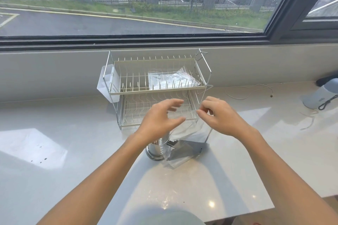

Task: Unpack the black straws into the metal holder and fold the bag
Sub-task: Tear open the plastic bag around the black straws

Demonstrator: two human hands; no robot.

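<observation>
A clear plastic bag (184, 129) stands upright on the white counter in front of the dish rack. Black straws (188, 149) lie slanted in its lower part. My right hand (217, 115) pinches the bag's top edge between thumb and fingertips. My left hand (161, 118) hovers beside the bag's top with its fingers spread, and I cannot tell whether it touches the plastic. The shiny metal holder (156, 149) stands just left of the bag, partly hidden under my left wrist.
A two-tier wire dish rack (117, 91) stands behind the bag, with a plastic packet (172, 79) on its upper tier and a white side cup (105, 85). A white cable (250, 93) and a grey appliance (318, 96) lie at the right. The counter edge (256, 212) is near me.
</observation>
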